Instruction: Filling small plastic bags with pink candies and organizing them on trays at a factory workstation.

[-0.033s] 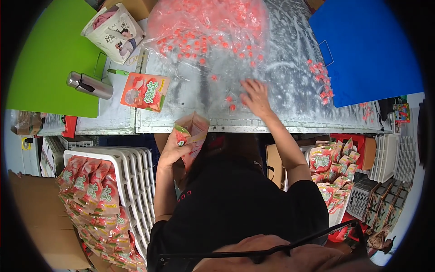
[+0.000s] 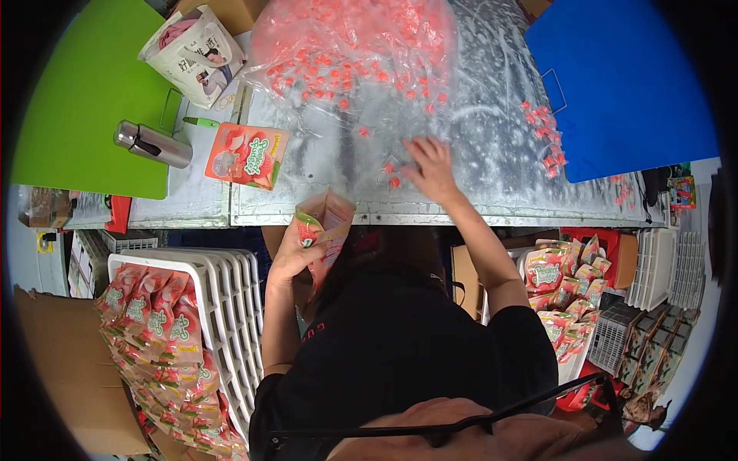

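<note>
While the left hand [image 2: 296, 250] clamps a pouch [image 2: 327, 223], the right hand [image 2: 430, 165] – fingers spread – presses the metal table [image 2: 492, 154].

The right hand [image 2: 432, 165] lies flat near the front edge of the bench [image 2: 492, 201], covering whichever small red sweets [image 2: 392, 182] sit under its palm, so its grip cannot be read. The left hand [image 2: 296, 250] hides the lower part of the open pouch [image 2: 327, 223]. The clear bag of sweets [image 2: 354, 54] is cut off at the bench's far edge.
</note>
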The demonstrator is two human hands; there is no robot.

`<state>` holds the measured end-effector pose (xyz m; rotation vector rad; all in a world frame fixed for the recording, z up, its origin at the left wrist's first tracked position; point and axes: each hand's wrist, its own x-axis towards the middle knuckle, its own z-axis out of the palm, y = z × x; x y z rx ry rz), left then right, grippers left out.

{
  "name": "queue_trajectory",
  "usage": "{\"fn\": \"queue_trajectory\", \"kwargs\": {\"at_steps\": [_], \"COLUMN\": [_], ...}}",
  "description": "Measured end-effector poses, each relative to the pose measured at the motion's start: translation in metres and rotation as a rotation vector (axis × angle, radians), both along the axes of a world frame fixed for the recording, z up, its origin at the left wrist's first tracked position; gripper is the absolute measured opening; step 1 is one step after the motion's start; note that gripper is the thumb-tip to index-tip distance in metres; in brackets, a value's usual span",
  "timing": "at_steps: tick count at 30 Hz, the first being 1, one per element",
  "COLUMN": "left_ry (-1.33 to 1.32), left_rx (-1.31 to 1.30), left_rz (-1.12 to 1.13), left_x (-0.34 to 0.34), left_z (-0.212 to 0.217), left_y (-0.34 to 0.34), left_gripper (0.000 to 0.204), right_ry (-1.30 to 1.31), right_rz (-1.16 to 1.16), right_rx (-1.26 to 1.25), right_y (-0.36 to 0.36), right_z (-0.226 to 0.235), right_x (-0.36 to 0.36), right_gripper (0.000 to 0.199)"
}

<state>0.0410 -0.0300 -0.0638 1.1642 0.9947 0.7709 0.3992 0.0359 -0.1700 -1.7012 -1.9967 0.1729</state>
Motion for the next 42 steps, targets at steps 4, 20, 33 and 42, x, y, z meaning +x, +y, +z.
{"fn": "queue_trajectory", "kwargs": {"at_steps": [4, 20, 33, 42], "left_ry": [0.167, 0.269, 0.565, 0.514], "left_rx": [-0.015, 0.383, 0.653, 0.696], "left_rz": [-0.009, -0.001, 0.135, 0.242], "left_x": [-0.003, 0.008, 0.055, 0.070], "left_z": [0.004, 0.002, -0.001, 0.004], "left_y": [0.003, 0.017, 0.037, 0.043], "left_gripper": [0.075, 0.081, 0.090, 0.093], "right_ry": [-0.033, 0.075, 1.861, 1.701], "right_rz": [0.133, 0.418, 0.047, 0.331], "right_rx": [0.005, 0.148, -0.335, 0.000], "right_y": [-0.008, 0.001, 0.018, 0.024], "right_z": [0.027, 0.017, 0.092, 0.111], "right_x": [-0.036, -0.052, -0.100, -0.130], "right_gripper": [0.074, 0.039, 0.008, 0.019]}}
